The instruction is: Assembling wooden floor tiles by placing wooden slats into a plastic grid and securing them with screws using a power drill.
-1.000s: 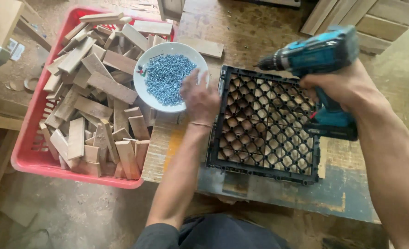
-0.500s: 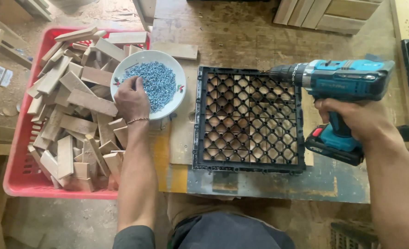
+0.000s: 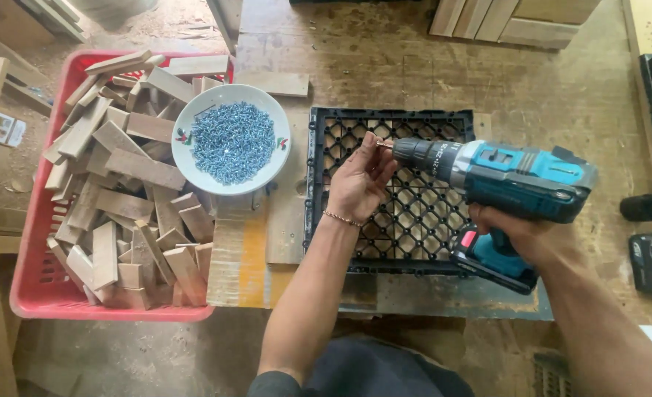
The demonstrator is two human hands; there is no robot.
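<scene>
Gripping a blue-and-black cordless drill (image 3: 513, 184) around its handle, the right hand (image 3: 520, 235) keeps its fingers wrapped tight and the tool lying level, its chuck aimed toward nine o'clock over a black plastic lattice grid (image 3: 392, 192) on the worn wooden bench (image 3: 546, 95). At the chuck's nine o'clock the left hand (image 3: 359, 180) pinches a small screw (image 3: 384, 144) between thumb and fingertips, right against the bit's tip. A white bowl (image 3: 232, 140) of silvery screws sits at the grid's ten o'clock, resting on wooden blocks (image 3: 120, 198) heaped in a red crate (image 3: 35, 294).
</scene>
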